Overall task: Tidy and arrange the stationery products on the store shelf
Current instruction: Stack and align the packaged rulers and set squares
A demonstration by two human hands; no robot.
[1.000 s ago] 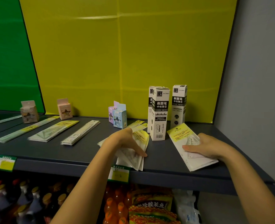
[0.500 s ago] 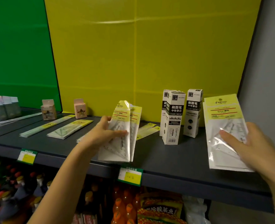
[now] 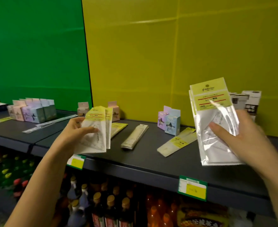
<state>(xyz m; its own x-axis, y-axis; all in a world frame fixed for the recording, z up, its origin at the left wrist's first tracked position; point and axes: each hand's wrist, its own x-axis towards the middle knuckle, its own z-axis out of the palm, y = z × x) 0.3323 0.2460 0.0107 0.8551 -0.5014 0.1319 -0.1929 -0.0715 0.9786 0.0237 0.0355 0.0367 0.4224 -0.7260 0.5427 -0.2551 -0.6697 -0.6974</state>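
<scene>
Both hands up over the dark shelf (image 3: 151,163), each gripping packets, held apart from each other.

Left hand (image 3: 76,133): thumb across the front of a small fanned stack of set-square packets (image 3: 97,128), yellow header cards on top, clear sleeves below. Stack held roughly upright above the shelf's front edge, just over a green-and-yellow price tag (image 3: 75,162).

Right hand (image 3: 238,140): thumb pressed on the clear front of a second packet stack (image 3: 215,122), at least two packets, yellow headers up, lifted off the shelf. It hides part of the white-and-black refill boxes (image 3: 247,102) at the back right.

Lying flat on the shelf between the hands: a narrow ruler packet stack (image 3: 135,136), and another ruler packet (image 3: 177,144) further right, angled. One more yellow-header packet (image 3: 117,130) sits partly behind the left stack.

Near the back wall: purple and blue star boxes (image 3: 168,122) side by side, a pink star box (image 3: 115,110), a cluster of pastel boxes (image 3: 31,109) far left.

Second price tag (image 3: 192,187) on the shelf lip at right. Bottles (image 3: 102,208) on the level below.
</scene>
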